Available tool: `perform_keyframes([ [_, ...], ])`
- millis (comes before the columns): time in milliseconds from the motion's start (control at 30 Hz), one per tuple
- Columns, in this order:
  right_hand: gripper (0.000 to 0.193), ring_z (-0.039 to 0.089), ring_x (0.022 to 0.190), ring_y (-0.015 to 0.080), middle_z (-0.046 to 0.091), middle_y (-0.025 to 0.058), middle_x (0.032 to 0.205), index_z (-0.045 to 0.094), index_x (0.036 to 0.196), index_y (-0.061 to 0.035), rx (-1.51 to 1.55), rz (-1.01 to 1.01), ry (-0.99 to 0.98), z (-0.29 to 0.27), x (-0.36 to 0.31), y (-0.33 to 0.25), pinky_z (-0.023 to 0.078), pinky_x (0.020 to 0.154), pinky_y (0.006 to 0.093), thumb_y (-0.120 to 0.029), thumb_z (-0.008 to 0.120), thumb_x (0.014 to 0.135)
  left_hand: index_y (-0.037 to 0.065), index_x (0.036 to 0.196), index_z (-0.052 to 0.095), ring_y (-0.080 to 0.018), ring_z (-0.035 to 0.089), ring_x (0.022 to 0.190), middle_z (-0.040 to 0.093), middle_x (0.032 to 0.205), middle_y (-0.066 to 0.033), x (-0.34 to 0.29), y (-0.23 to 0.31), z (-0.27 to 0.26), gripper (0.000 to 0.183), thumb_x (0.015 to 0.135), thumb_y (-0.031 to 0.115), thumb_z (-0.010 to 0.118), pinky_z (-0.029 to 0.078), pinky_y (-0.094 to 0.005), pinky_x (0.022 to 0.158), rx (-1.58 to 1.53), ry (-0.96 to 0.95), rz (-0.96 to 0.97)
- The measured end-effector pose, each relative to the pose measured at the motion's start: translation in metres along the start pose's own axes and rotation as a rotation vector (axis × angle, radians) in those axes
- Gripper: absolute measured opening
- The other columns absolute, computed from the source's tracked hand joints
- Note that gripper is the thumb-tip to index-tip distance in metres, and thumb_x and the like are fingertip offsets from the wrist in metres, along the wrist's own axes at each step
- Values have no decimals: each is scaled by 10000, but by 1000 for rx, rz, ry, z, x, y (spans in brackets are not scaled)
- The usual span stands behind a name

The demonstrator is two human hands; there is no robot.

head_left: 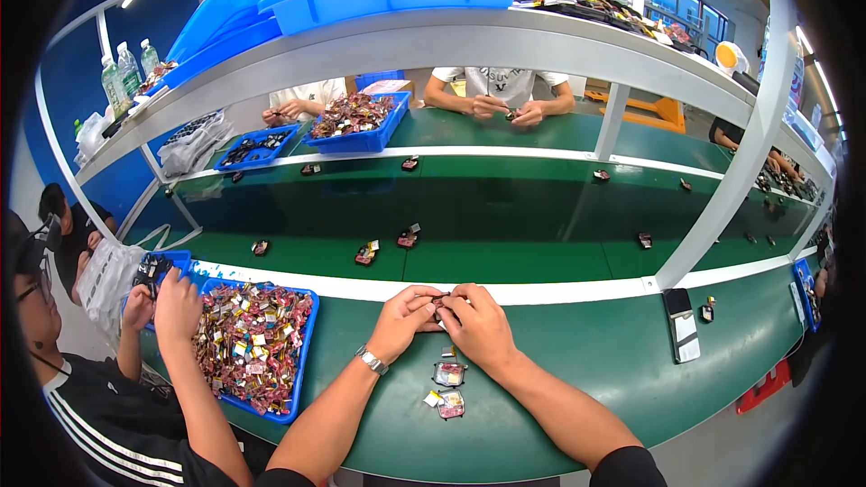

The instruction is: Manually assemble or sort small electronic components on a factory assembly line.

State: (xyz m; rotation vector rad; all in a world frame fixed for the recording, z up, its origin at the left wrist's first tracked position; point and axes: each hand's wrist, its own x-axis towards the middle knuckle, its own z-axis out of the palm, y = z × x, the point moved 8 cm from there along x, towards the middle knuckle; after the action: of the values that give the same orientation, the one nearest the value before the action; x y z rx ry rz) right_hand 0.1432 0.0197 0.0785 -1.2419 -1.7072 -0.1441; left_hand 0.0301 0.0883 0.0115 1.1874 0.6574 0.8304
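Note:
Above the green bench, my left hand (402, 323) and my right hand (480, 326) meet, both closed on one small dark-framed circuit board (439, 303). My fingertips cover most of it, so its details are hidden. Just below my hands, a small pale piece (448, 353) lies on the bench. Nearer to me sit two similar small circuit boards, one reddish with a silvery middle (449, 374) and one with a white and yellow tab (451, 404). My left wrist wears a metal-band watch (371, 360).
A blue tray (307, 343) heaped with small red boards stands left of my arm, beside a co-worker's arms (180, 325). Ahead runs a green conveyor (505, 257) with scattered boards. A white post (713, 171) and a black-and-white phone-like object (683, 325) are at right.

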Motion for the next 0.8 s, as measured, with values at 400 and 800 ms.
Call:
perform_keyframes([
  [400,132,663,763,155,633,95,912,665,931,14,438,434,-67,15,-7,35,553,662,252,6,708,806,-9,1118,568,-104,647,855,683,1005,-83,5,-8,-7,176,946,31,564,554,-237,705,212,99,115],
  [800,158,675,859,292,698,161,899,718,882,-15,-81,705,-229,16,53,176,541,802,376,-118,752,766,-34,1130,539,-193,671,937,653,1114,-169,5,3,-20,193,946,18,511,573,-298,767,67,238,234],
])
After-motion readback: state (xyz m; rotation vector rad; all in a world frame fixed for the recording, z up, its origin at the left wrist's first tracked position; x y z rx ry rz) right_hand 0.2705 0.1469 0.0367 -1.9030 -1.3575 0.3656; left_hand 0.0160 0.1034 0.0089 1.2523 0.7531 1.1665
